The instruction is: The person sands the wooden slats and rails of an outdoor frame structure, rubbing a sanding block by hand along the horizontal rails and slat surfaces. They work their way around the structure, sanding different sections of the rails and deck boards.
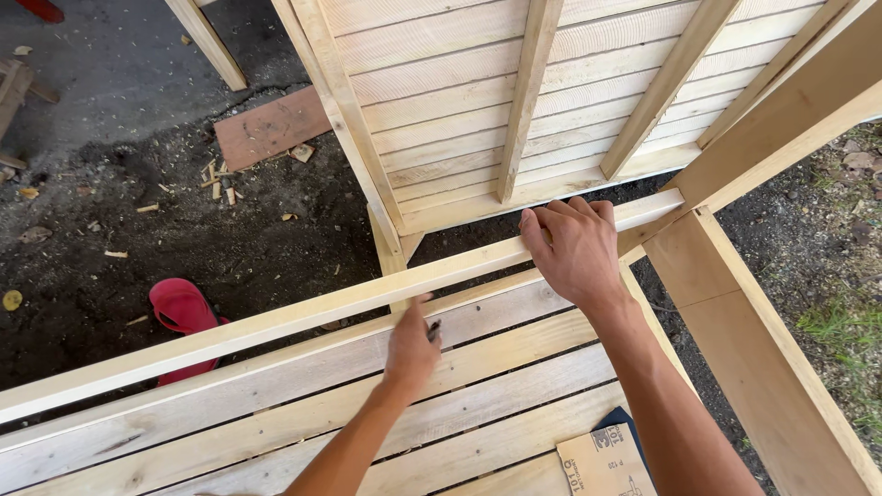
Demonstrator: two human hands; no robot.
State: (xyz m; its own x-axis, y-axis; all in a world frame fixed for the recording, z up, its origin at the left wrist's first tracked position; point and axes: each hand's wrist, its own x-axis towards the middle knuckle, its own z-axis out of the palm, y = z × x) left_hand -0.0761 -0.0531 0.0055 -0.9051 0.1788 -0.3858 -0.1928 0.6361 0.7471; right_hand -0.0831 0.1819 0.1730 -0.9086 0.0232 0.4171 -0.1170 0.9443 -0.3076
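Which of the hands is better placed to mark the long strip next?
The left hand, probably. It holds a small dark pencil-like tool right against the wooden strip, while the right hand is wrapped over the strip, pressing it down near the corner post.

pale, smooth-planed wooden batten

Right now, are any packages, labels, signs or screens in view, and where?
Sandpaper sheet: bottom edge, lying on the wood slats beside the right forearm; flat tan rectangle, dark printed marks on its back, dark sheet edge showing under it.
No packages, signs or screens visible.
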